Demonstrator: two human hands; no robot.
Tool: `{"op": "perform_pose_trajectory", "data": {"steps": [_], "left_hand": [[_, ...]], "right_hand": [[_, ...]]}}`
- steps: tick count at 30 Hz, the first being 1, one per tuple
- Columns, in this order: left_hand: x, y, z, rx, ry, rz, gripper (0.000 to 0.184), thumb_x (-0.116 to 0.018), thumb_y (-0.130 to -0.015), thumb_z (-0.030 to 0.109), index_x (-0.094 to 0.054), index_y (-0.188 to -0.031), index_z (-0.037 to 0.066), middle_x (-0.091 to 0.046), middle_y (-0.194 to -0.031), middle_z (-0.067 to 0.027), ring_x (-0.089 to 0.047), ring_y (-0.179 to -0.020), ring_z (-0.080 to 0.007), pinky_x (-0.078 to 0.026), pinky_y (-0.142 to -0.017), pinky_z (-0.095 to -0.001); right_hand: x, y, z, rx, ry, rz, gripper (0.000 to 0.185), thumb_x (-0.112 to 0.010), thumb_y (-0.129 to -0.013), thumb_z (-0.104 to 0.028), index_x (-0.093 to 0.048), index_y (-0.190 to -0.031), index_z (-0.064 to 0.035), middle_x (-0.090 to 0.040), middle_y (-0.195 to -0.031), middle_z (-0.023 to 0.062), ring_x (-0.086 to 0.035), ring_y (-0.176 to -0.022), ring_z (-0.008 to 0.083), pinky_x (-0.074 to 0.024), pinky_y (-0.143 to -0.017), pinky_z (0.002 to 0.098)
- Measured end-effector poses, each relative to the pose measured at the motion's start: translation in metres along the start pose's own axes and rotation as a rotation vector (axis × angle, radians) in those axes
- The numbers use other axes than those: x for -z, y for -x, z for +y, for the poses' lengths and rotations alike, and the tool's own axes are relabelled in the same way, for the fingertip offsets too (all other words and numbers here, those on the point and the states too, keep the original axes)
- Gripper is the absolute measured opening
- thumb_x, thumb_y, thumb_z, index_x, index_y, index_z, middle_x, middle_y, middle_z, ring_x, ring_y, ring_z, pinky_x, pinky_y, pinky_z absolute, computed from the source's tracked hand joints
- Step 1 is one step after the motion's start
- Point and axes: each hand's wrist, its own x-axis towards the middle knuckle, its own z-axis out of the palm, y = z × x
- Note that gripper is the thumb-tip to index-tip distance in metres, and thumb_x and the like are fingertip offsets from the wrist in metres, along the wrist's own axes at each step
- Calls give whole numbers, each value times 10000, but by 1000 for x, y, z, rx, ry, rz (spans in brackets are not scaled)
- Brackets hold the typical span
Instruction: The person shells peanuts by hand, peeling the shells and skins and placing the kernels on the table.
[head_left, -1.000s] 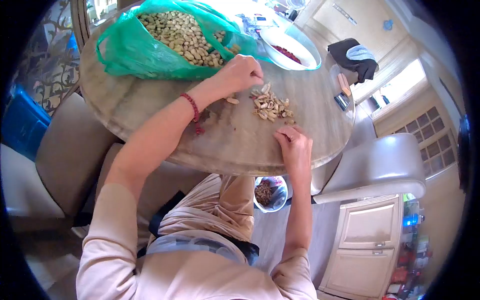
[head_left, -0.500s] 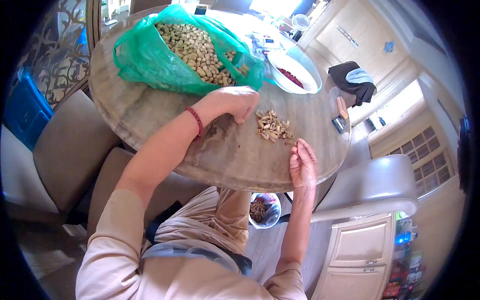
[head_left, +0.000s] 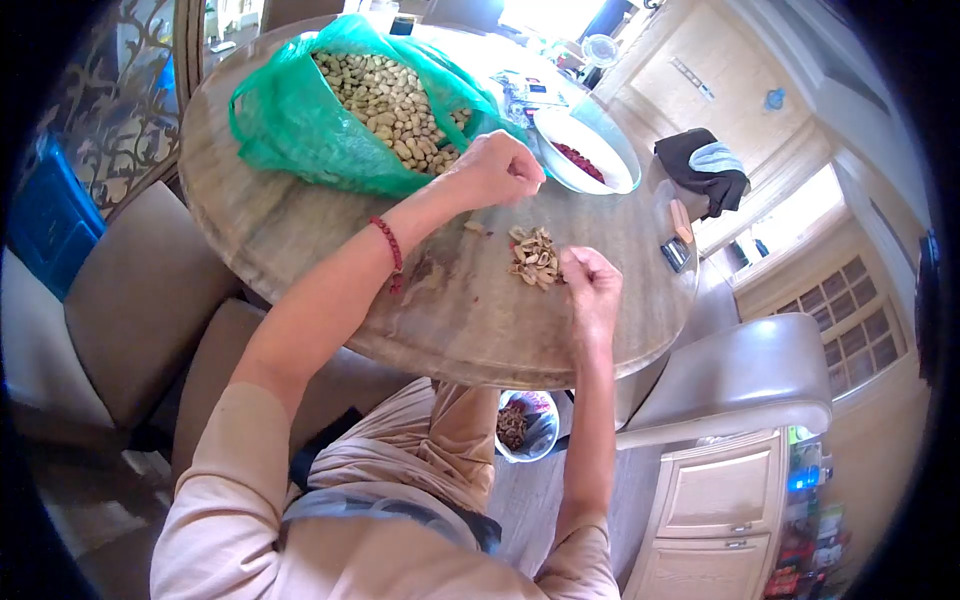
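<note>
My left hand (head_left: 500,170), with a red bracelet at its wrist, hangs closed above the table between the green bag and the white bowl; what its fingers hold is hidden. Unshelled peanuts (head_left: 385,100) fill the open green bag (head_left: 290,125). Red peanut kernels (head_left: 578,160) lie in the white bowl (head_left: 612,170). My right hand (head_left: 590,272) is closed in a pinch at the right edge of a pile of cracked shells (head_left: 534,258); anything in it is too small to name. A shell piece (head_left: 474,228) lies below my left hand.
The round marbled table (head_left: 460,345) has a bin (head_left: 540,435) with shells below its near edge. A grey chair (head_left: 735,375) stands at the right, others at the left. A dark cloth (head_left: 690,170) and a small black box (head_left: 675,253) are at the table's right side.
My left hand has moved up and right, toward the bowl, since half a second ago. My right hand has shifted up and left to the shell pile, its fingers now drawn together.
</note>
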Motion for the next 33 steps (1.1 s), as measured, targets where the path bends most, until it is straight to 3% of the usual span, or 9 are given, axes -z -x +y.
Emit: {"op": "perform_pose_trajectory", "data": {"steps": [2, 3, 7, 11, 20, 23, 25, 28, 33], "left_hand": [[-1, -2, -3, -90, 40, 133, 138, -651, -714, 64, -652, -821, -22, -622, -656, -47, -563, -540, -78, -462, -487, -207], [0, -1, -1, -65, 30, 135, 141, -656, -711, 68, -653, -817, -25, -623, -653, -47, -563, -540, -81, -465, -495, -209], [2, 2, 6, -75, -7, 143, 141, -662, -706, 81, -658, -806, -20, -623, -651, -51, -567, -544, -81, -470, -502, -214], [-1, 1, 1, -157, -66, 164, 147, -676, -687, 111, -672, -792, 10, -648, -689, -67, -602, -602, -102, -486, -560, -228], [-1, 2, 3, -151, -80, 167, 147, -683, -676, 124, -677, -784, 25, -655, -704, -73, -611, -637, -109, -489, -605, -235], [-1, 1, 3, -97, 3, 152, 148, -675, -688, 96, -666, -799, -2, -645, -688, -67, -598, -612, -99, -482, -569, -228], [-3, -1, -1, -53, 69, 115, 152, -669, -695, 74, -657, -814, -20, -639, -685, -63, -592, -600, -95, -479, -548, -225], [-6, 0, -1, 8, 401, -19, 163, -655, -705, 31, -637, -845, -51, -631, -700, -61, -589, -591, -102, -478, -524, -223], [-17, 7, 1, 91, 492, -175, 176, -653, -708, 13, -628, -872, -44, -629, -746, -63, -597, -624, -110, -505, -552, -235]], "right_hand": [[-11, -15, -2, 511, 815, -78, 78, -638, -736, -79, -620, -712, -7, -490, -529, 52, -443, -432, 103, -369, -443, 238], [-26, -10, -16, 493, 860, -121, 76, -621, -732, -83, -638, -747, -11, -548, -579, 142, -583, -529, 182, -449, -515, 299], [-45, -34, -6, 542, 1308, -258, 108, -607, -720, -133, -665, -762, -53, -617, -737, 178, -611, -749, 340, -481, -658, 438], [-49, -43, 4, 416, 1542, -262, 99, -601, -717, -134, -665, -745, -65, -621, -756, 184, -609, -758, 339, -486, -667, 433], [-41, -41, 10, 443, 1185, -235, 141, -585, -713, -114, -632, -732, 18, -622, -722, 188, -627, -697, 307, -480, -632, 414], [-23, -40, 7, 364, 736, -198, 147, -588, -778, -146, -604, -783, 0, -573, -566, 83, -563, -529, 170, -431, -481, 308], [-14, -32, -9, -217, -70, -354, 139, -558, -852, -182, -561, -849, -44, -390, -502, -47, -367, -445, 39, -279, -392, 196], [-3, -27, -7, -320, -457, -468, 134, -516, -889, -189, -508, -950, -70, -257, -536, -71, -241, -431, 35, -187, -370, 177], [11, -29, 0, -345, -579, -496, 109, -530, -881, -178, -540, -902, -72, -287, -545, -77, -237, -432, 31, -182, -372, 180]]}}
